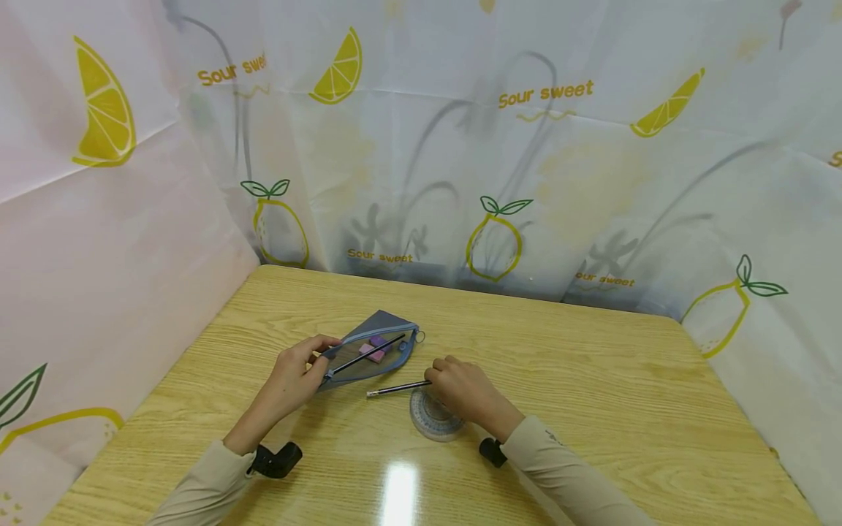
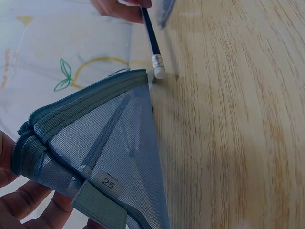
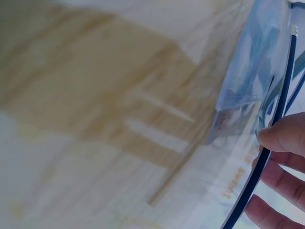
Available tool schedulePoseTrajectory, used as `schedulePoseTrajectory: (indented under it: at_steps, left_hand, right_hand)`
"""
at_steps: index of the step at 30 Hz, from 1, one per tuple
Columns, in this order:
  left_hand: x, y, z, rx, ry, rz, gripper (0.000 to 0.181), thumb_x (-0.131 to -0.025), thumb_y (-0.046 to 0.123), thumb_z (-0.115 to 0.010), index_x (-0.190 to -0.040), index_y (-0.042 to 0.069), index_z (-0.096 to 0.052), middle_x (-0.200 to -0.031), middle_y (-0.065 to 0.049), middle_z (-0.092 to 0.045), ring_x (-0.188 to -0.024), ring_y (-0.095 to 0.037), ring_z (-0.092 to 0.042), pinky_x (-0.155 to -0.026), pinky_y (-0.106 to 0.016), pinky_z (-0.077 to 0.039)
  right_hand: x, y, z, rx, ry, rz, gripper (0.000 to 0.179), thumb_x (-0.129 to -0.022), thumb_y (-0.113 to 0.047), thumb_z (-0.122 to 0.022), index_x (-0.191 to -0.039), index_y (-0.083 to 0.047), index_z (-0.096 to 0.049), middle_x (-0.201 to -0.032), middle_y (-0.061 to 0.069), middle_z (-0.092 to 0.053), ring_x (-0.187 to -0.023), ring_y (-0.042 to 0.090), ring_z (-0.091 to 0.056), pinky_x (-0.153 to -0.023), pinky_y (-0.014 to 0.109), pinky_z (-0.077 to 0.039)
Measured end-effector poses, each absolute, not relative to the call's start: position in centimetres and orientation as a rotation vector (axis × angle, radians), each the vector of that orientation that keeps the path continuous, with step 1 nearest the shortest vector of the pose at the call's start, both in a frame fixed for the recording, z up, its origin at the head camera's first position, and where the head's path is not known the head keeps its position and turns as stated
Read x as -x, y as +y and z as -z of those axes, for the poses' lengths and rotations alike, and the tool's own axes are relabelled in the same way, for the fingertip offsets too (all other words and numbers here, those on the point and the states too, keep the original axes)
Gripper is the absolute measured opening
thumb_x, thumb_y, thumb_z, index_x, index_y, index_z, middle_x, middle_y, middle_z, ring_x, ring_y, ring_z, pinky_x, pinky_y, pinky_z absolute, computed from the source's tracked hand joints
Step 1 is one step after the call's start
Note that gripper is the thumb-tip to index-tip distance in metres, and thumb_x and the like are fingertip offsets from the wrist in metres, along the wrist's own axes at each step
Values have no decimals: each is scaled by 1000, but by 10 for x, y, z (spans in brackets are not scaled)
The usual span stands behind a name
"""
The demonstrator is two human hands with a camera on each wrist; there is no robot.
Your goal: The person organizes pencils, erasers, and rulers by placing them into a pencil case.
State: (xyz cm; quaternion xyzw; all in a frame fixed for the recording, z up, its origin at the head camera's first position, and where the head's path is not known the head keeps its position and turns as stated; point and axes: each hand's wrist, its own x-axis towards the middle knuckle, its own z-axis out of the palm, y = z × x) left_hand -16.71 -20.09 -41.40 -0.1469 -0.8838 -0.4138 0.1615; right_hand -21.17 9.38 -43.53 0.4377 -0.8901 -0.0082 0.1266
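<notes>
My left hand [image 1: 296,372] grips the near left end of a blue-grey mesh zip pouch [image 1: 381,320], whose mouth gapes. Inside lie a dark pencil [image 1: 363,356], a pink block [image 1: 373,353] and a purple block [image 1: 378,340]. Between thumb and fingertips, my right hand [image 1: 463,387] pinches a second dark pencil [image 1: 397,389]. Its white eraser end points left, close to the pouch's near edge. Partly under the right hand in the head view is a clear round protractor [image 1: 432,422]. A tag reading 25 [image 2: 108,183] shows on the pouch in the left wrist view.
The wood-grain table [image 1: 592,380] reaches back to a hanging cloth [image 1: 427,161] printed with lemons, and another stretch of cloth [image 1: 131,241] borders its left side. A bright light reflection falls on the tabletop near the front.
</notes>
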Motion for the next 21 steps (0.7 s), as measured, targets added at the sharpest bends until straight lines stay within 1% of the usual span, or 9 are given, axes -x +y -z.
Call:
schedulePoseTrajectory:
  at_steps: [4,10,17,21]
  left_hand:
    - [167,-201,414,419,-2526,1183,33,-89,-11,-48,-114,0,-66,-105,-18,-65,-81,-27,-62,-41,-27,-37]
    - [166,-201,413,420,-2528,1184,32,-89,-11,-49,-114,0,-66,-104,-17,-65,-79,-25,-62,-42,-27,-38]
    - [166,-200,413,417,-2533,1183,32,-89,-10,-48,-113,0,-67,-104,-18,-65,-79,-25,-62,-42,-27,-38]
    - [166,-200,413,417,-2536,1181,32,-88,-10,-48,-113,0,-67,-104,-18,-65,-80,-26,-62,-44,-27,-39]
  right_hand:
    - [212,95,435,-1275,-2578,1,10,-87,-15,-73,-97,-13,-71,-93,0,-65,-80,16,-59,-58,27,-51]
    - [212,95,434,-1275,-2549,-9,11,-88,-14,-72,-98,-12,-71,-95,1,-64,-81,16,-60,-57,27,-51]
    - [210,95,431,-1271,-2529,15,19,-85,-7,-74,-104,-12,-71,-97,1,-65,-85,16,-60,-61,26,-52]
    - [210,96,429,-1280,-2485,-6,21,-85,-2,-72,-105,-10,-72,-98,3,-66,-85,17,-61,-63,26,-52]
